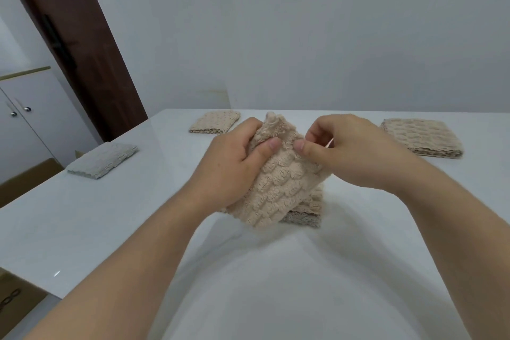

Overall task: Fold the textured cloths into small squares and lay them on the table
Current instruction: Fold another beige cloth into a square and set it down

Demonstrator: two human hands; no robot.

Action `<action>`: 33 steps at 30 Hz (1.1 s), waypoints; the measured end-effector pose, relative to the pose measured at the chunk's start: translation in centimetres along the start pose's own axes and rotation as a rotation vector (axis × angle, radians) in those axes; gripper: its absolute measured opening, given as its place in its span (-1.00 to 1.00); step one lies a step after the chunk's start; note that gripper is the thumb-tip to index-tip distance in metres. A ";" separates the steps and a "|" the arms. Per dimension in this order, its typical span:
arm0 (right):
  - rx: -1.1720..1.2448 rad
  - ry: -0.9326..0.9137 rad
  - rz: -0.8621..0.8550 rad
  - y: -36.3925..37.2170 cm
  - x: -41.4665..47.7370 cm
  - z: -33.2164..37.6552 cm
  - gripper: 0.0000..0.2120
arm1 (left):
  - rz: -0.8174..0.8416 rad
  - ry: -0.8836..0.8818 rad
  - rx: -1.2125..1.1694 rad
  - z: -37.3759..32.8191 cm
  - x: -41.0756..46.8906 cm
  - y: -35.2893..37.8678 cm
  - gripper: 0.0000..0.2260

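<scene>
A beige textured cloth [278, 179] is bunched up above the middle of the white table [248, 270], held by both hands. My left hand [231, 163] grips its left side, thumb pressed on the front. My right hand [345, 146] pinches its upper right edge between thumb and fingers. Under the held cloth a small stack of cloths [306, 215] lies on the table, mostly hidden. Three folded squares lie flat: a beige one [215, 121] at the back, a beige one [422, 136] at the right, a grey one [103, 160] at the left.
The table's left edge runs diagonally past the grey square. Beyond it stand a dark brown door [82, 44], a white cabinet [30, 119] with two knobs and cardboard boxes [24, 182] on the floor. A pale wall rises behind the table.
</scene>
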State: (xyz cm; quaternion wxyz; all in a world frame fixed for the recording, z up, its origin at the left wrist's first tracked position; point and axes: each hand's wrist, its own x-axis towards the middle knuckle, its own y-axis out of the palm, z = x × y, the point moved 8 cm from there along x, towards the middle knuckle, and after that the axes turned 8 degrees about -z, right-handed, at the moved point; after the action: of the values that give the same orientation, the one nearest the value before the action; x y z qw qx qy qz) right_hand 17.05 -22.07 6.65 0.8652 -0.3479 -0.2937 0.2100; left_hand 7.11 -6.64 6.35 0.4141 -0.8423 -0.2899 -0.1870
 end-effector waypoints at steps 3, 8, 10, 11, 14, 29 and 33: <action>0.024 -0.008 0.027 0.3 0.0 0.2 -0.64 | -0.018 -0.016 -0.070 0.3 0.2 -1.0 -0.86; 0.069 -0.017 0.230 1.4 -0.9 0.4 -0.45 | -0.046 -0.125 -0.259 1.4 0.0 -2.2 -0.86; 0.111 -0.013 0.263 1.5 -1.1 0.5 -0.50 | -0.067 -0.187 -0.345 2.0 -0.1 -2.7 -0.85; 0.124 -0.020 0.257 1.5 -1.1 0.6 -0.47 | -0.075 -0.213 -0.391 2.2 -0.2 -2.8 -0.84; 0.166 -0.019 0.221 1.2 -0.9 0.6 -0.43 | -0.102 -0.286 -0.493 2.9 -0.6 -3.2 -0.78; 0.291 0.137 0.168 1.3 -1.1 1.2 -0.61 | -0.170 -0.497 -0.601 5.3 -3.7 -1.2 -0.71; 0.446 0.222 0.161 2.2 -0.9 0.7 -0.66 | -0.191 -0.540 -0.609 5.7 -3.9 -0.8 -0.79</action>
State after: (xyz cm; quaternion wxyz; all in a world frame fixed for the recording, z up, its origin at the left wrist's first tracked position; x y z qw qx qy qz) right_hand 15.59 -20.76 5.18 0.9278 -0.1920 -0.1148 0.2985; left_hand 4.05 -2.93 1.30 0.0358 -0.9144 -0.3964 -0.0742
